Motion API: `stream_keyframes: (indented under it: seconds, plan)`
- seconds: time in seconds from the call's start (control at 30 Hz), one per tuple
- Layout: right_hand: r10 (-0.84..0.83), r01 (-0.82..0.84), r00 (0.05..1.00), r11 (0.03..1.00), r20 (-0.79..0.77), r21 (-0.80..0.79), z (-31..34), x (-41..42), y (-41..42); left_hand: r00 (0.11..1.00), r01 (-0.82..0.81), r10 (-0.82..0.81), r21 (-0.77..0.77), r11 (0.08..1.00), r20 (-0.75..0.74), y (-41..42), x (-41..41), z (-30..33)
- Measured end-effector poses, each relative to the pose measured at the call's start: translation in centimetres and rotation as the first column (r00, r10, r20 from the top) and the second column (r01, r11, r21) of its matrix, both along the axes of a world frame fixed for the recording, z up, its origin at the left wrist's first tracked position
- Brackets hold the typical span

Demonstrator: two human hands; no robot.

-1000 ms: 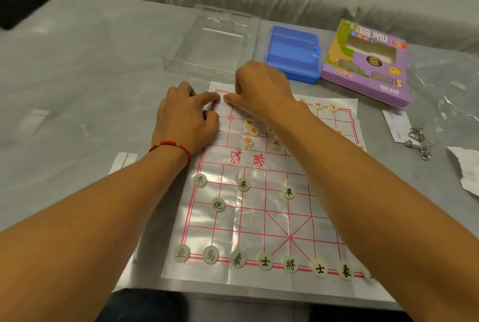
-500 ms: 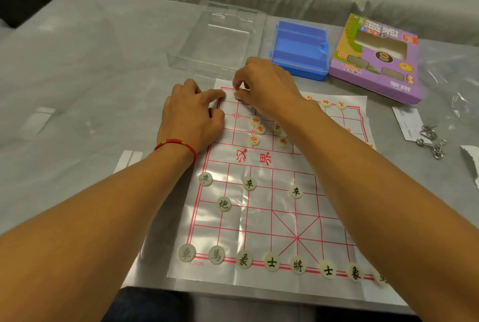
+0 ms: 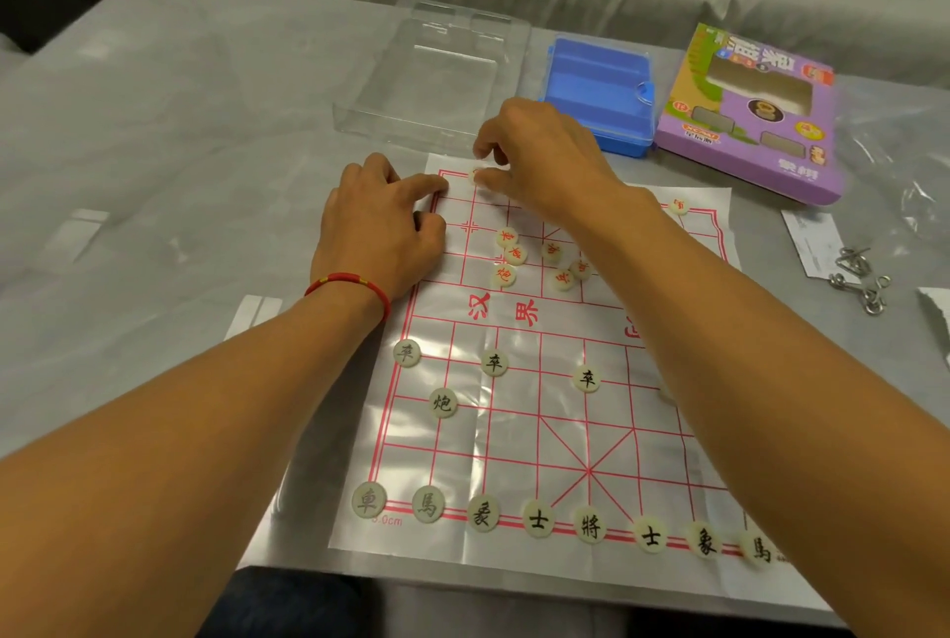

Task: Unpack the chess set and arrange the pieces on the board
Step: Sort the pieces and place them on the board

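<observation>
The board sheet (image 3: pixel 540 432) is pinned flat at its far left corner by the left hand (image 3: pixel 380 231), index finger stretched out. A small piece (image 3: pixel 477 175) is being pinched on the far edge line by the right hand (image 3: pixel 540 159). Red pieces (image 3: pixel 514 254) are bunched mid-board; the black row (image 3: pixel 537 519) sits along the near edge.

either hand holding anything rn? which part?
The right hand pinches a small round cream piece by its rim at the white plastic board's far-left corner. The left hand holds nothing, fingertips pressing the board edge.

Single head-worn wide view, looking forward and down, close over board (image 3: pixel 540 432)
</observation>
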State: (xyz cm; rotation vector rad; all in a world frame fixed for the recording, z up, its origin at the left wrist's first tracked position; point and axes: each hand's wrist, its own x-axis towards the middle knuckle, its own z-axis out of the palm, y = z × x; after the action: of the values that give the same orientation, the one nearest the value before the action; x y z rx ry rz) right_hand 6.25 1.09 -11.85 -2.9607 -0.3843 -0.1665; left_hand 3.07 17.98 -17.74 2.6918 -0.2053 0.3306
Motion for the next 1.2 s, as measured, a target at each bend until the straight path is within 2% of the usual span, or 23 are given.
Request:
stream_keyframes:
  seconds: [0.33, 0.57, 0.67, 0.77, 0.87, 1.2]
  plan:
    - [0.019, -0.021, 0.975, 1.0, -0.22, -0.005, 1.9, -4.4, -2.5, 1.0, 0.019, -0.019, -0.014, 1.0, 0.008, 0.1, 0.0, -0.1]
    - [0.039, -0.052, 0.969, 0.998, -0.244, -0.047, 0.8, -3.7, -0.8, 1.0, 0.007, -0.006, -0.008, 1.0, 0.01, 0.1, 0.0, -0.1]
    - [0.044, -0.051, 0.977, 0.998, -0.21, -0.026, 1.0, -2.9, -0.2, 1.0, 0.005, -0.005, -0.002, 1.0, 0.005, 0.1, 0.0, 0.0]
    - [0.066, -0.062, 0.993, 0.997, -0.093, 0.044, 1.1, -1.6, 0.6, 1.0, 0.008, -0.008, -0.007, 1.0, 0.012, 0.1, -0.2, 0.0]
    - [0.089, -0.088, 0.996, 0.995, -0.02, 0.048, 0.6, 0.0, 1.9, 1.0, -0.014, 0.014, -0.018, 1.0, 0.001, 0.1, -0.1, 0.0]
    - [0.132, -0.132, 0.991, 0.99, -0.004, -0.058, -0.8, 2.6, 3.2, 0.999, -0.034, 0.033, -0.024, 0.999, -0.014, -0.1, 0.0, 0.1]
